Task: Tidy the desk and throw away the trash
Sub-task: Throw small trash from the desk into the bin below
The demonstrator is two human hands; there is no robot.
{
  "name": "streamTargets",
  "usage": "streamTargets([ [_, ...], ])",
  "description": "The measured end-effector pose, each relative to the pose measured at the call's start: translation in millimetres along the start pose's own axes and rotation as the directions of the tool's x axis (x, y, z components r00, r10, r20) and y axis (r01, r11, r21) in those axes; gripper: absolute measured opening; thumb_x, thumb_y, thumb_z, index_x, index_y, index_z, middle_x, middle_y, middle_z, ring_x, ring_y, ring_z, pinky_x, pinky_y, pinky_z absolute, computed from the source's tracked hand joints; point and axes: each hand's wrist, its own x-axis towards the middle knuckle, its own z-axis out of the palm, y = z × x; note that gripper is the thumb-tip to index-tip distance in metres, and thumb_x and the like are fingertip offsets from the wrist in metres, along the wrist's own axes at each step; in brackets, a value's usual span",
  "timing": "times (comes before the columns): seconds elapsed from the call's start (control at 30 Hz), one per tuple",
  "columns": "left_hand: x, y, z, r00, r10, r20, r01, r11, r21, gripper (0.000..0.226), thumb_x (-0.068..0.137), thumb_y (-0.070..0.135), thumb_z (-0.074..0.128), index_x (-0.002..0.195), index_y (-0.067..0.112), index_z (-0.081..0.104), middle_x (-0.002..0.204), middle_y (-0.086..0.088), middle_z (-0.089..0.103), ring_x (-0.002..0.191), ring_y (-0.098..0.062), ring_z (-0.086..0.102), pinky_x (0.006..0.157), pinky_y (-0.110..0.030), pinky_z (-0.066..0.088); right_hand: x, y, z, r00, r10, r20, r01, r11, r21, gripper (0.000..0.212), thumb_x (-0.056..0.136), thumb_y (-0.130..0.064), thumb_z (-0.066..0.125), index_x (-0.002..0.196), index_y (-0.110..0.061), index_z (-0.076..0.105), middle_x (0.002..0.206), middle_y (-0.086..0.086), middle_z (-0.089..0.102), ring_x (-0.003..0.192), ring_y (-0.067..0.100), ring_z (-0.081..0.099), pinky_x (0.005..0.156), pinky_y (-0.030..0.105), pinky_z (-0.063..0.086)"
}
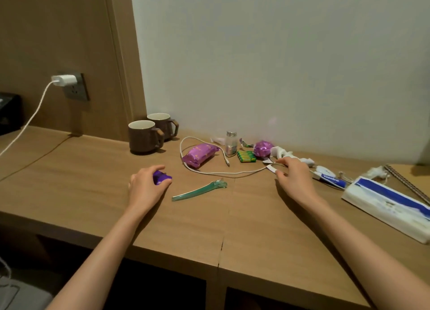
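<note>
Left hand (149,184) is curled around a small purple wrapper (161,177) at about 9 o'clock from the teal hair clip (200,189). Right hand (294,178), over at 3, pinches a scrap of white paper (271,168) lying right on the white cable (209,170). Lift carelessly and that cable probably drags along, knocking the little glass jar (231,144) or batteries (246,156) up at 12.
</note>
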Motion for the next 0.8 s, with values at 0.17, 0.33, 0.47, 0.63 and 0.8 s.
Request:
streamTargets([
  [0.17,-1,1,-1,0.995,0.082,-0.048,-0.087,0.991,-0.107,0.052,0.075,0.016,0.077,0.123,0.019,0.058,0.126,-0.006,0.054,0.115,-0.020,0.049,0.092,-0.032,0.044,12,9,22,0.993,0.116,-0.008,-0.116,0.993,-0.015,0.031,0.083,-0.023,0.062,0.112,-0.012,0.065,0.108,0.009,0.065,0.110,0.030,0.051,0.091,0.039,0.044],
  [0.33,-1,1,-3,0.997,0.070,-0.030,-0.073,0.985,-0.154,0.053,0.072,0.013,0.079,0.120,0.023,0.059,0.127,-0.004,0.051,0.118,-0.019,0.045,0.087,-0.026,0.042,17,16,27,0.988,0.152,0.002,-0.152,0.988,0.015,0.027,0.082,-0.029,0.063,0.104,-0.016,0.074,0.099,0.010,0.071,0.098,0.029,0.060,0.083,0.040,0.052],
  [0.47,-1,4,-6,0.998,0.068,0.002,-0.066,0.983,-0.173,0.051,0.070,0.014,0.081,0.116,0.024,0.061,0.126,-0.005,0.051,0.114,-0.016,0.044,0.086,-0.026,0.041,13,15,19,0.990,0.143,0.020,-0.144,0.983,0.110,0.021,0.082,-0.026,0.068,0.099,-0.015,0.075,0.098,0.003,0.073,0.094,0.020,0.064,0.084,0.040,0.053],
  [0.63,-3,3,-11,0.998,0.053,0.025,-0.045,0.965,-0.259,0.044,0.074,0.011,0.077,0.115,0.021,0.063,0.124,-0.005,0.052,0.110,-0.014,0.047,0.084,-0.025,0.046,3,12,12,0.994,0.086,0.068,-0.098,0.974,0.204,0.014,0.084,-0.019,0.065,0.097,-0.021,0.069,0.099,-0.004,0.069,0.094,0.011,0.061,0.074,0.028,0.047],
  [0.8,-9,8,-16,1.000,0.014,0.000,-0.013,0.935,-0.355,0.032,0.085,0.009,0.065,0.116,0.021,0.063,0.124,-0.006,0.058,0.109,-0.015,0.050,0.083,-0.026,0.045,-10,-5,2,0.996,0.018,0.082,-0.036,0.974,0.225,0.017,0.086,-0.015,0.059,0.093,-0.024,0.072,0.099,-0.006,0.070,0.088,0.009,0.059,0.074,0.029,0.048],
])
